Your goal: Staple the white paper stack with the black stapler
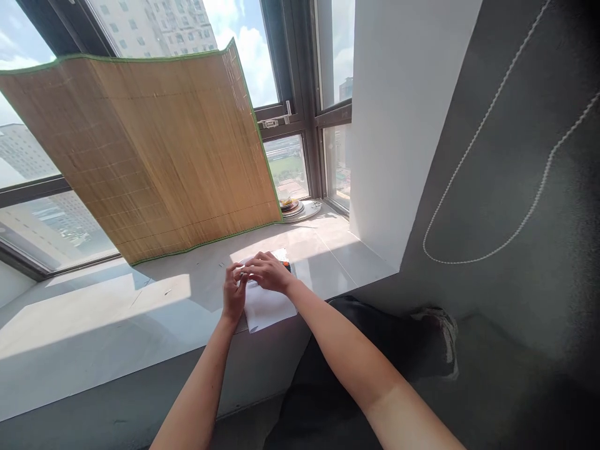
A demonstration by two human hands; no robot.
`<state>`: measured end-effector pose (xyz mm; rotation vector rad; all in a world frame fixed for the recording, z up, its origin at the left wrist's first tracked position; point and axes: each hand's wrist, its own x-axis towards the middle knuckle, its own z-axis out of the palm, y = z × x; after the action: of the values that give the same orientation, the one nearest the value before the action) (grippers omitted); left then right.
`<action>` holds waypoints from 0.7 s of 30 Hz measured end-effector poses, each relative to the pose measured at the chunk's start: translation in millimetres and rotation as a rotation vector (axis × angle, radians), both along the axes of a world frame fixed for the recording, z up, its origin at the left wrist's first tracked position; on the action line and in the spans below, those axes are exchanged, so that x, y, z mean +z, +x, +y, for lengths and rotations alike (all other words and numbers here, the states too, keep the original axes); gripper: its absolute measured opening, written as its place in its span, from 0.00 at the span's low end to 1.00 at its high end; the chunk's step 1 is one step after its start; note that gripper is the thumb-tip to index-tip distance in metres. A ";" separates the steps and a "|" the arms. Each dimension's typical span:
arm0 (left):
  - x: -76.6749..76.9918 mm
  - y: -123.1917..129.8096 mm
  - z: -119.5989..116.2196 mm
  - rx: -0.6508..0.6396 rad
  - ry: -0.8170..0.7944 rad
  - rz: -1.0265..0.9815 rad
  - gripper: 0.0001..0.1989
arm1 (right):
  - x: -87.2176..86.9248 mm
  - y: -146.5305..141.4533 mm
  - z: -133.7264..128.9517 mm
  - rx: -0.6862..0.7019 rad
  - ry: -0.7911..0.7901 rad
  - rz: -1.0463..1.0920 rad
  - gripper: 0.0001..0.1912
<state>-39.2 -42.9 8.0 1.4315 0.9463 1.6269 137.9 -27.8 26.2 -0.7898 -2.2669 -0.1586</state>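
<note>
Over the window ledge, my left hand [233, 292] and my right hand [268, 271] meet fingertip to fingertip. Their fingers are bent and pinched together around something small, which the fingers mostly hide. Under both hands lies a white sheet of paper [270, 310], its near edge reaching the front edge of the ledge. Beside my right hand, a small orange and dark patch [286, 265] shows at the paper's far right; its kind is unclear.
A bamboo mat with green edging [187, 150] leans against the windows behind the ledge [107, 325]. Stacked plates [294, 207] stand in the far corner. At right are a white wall [398, 125] and a hanging bead chain [478, 128]. My dark-clothed leg [370, 331] is below.
</note>
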 end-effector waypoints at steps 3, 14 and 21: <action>3.5 1.5 -2.3 -0.036 -0.056 -0.073 0.12 | 1.3 1.1 -2.7 0.026 -0.011 0.034 0.17; 1.4 -3.3 -1.6 0.114 0.135 0.097 0.09 | 4.9 28.1 14.2 -0.149 -0.121 0.439 0.17; -4.7 -10.4 6.2 0.391 0.083 0.153 0.20 | -26.8 117.6 42.7 -0.927 -0.629 0.625 0.21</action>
<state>-49.6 -36.7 3.3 1.5119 1.3263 1.8728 255.5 14.8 -0.6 -1.8706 -1.2112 0.3554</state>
